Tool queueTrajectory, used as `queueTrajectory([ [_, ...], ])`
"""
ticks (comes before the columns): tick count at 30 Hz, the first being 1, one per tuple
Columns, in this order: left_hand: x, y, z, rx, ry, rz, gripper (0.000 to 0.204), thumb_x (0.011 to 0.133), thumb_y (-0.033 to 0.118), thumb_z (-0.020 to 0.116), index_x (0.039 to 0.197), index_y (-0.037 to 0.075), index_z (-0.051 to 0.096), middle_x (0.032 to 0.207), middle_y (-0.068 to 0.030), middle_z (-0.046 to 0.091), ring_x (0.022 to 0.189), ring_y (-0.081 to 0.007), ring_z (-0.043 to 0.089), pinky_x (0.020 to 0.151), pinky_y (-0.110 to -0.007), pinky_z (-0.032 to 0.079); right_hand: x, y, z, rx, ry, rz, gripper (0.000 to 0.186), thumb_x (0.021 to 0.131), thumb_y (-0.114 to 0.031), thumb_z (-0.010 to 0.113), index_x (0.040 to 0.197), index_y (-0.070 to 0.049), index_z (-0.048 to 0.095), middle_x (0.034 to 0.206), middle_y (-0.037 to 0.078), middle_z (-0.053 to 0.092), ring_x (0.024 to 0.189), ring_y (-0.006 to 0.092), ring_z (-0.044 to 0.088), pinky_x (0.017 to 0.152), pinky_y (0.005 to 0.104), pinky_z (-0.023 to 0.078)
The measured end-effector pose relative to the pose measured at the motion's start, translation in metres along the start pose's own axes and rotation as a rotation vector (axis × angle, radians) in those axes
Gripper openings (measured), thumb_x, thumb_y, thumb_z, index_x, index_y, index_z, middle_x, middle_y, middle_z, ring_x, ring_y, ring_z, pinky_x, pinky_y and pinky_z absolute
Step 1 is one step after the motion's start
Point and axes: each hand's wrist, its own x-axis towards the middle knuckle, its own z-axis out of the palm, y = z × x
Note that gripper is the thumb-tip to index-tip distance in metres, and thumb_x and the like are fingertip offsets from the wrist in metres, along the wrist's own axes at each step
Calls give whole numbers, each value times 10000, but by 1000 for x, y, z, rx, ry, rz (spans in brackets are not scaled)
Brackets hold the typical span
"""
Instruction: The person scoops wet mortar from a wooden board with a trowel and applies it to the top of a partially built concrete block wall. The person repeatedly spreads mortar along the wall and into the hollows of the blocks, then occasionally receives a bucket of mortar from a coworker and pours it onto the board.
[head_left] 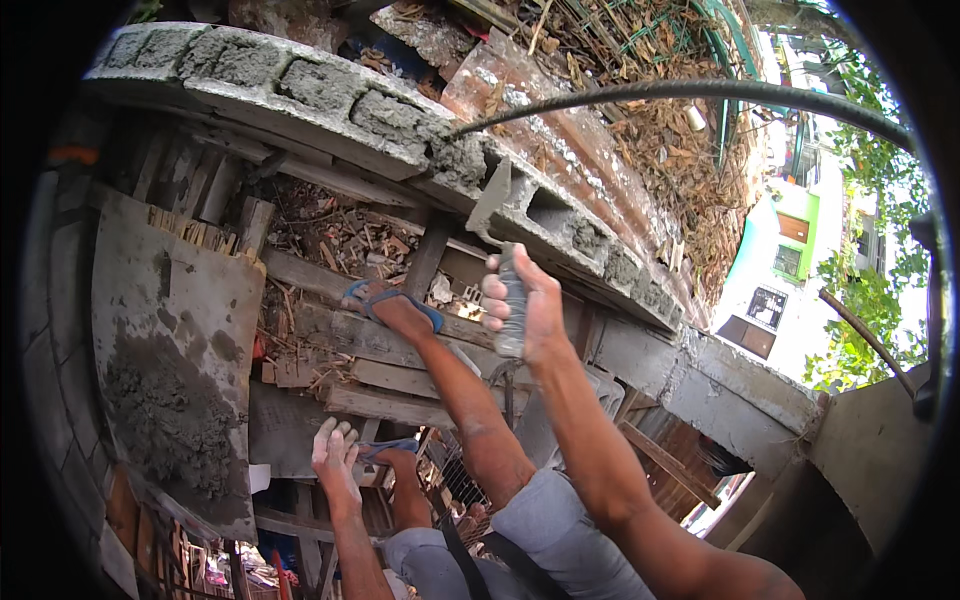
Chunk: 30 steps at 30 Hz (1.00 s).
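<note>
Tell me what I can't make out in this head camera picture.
All in the head view:
- Trowel handle, far side: hidden in the right hand.
- Rebar, one end: buried in mortar.
- Left forearm, elbow end: cut off by the lower edge.
- Sign, its print: too small.

Trowel (490, 205), 1, toward 12 o'clock; right hand (540, 300), 1, near centre; left hand (338, 457), 1, between 7 and 8; blue sandals (429, 316), 2, between 7 and 9; board (215, 260), 1, at 9; mortar heap (180, 420), 1, toward 8; long curved bar (690, 89), 1, between 1 and 2.
</note>
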Motion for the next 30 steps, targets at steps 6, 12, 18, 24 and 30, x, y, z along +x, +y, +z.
queueTrajectory([
  [6, -19, -17, -33, 0, 56, 0, 464, 991, 280, 535, 1384, 45, 459, 1245, -107, 590, 1129, -223, 589, 1014, -387, 399, 58, 48, 45, 109, 0, -117, 391, 984, -471, 518, 1015, -82, 518, 649, 21, 483, 480, 121, 457, 423, 298, 417],
  [12, -36, -32, -62, -7, 80, 20, 507, 977, 303, 555, 1391, 32, 443, 1248, -123, 602, 1137, -232, 589, 1004, -401, 407, 9, 3, 28, 170, -431, -110, 450, 999, -516, 441, 1114, -87, 518, 670, 9, 453, 482, 108, 432, 428, 289, 405],
  [18, -42, -52, -76, 16, 89, 17, 495, 985, 316, 540, 1388, 43, 450, 1252, -104, 585, 1132, -230, 571, 1015, -410, 388, 46, 6, 44, -539, 442, -545, 232, 848, -75, 683, 982, -52, 495, 748, 30, 538, 515, 131, 544, 397, 280, 460],
  [24, -54, -76, -83, -110, 63, 44, 402, 971, 211, 569, 1327, 34, 506, 1194, -68, 605, 1059, -162, 583, 886, -308, 446, 38, 14, 79, -196, 331, -531, 229, 858, -67, 662, 1019, -22, 505, 729, 47, 541, 502, 148, 555, 404, 290, 475],
  [30, -62, -107, -100, -133, 100, 46, 446, 958, 327, 599, 1303, 57, 522, 1118, -21, 622, 1008, -145, 580, 911, -336, 424, 23, 12, 78, -359, 211, -489, 130, 899, -131, 631, 927, -64, 524, 765, 34, 523, 533, 133, 517, 442, 277, 454],
])
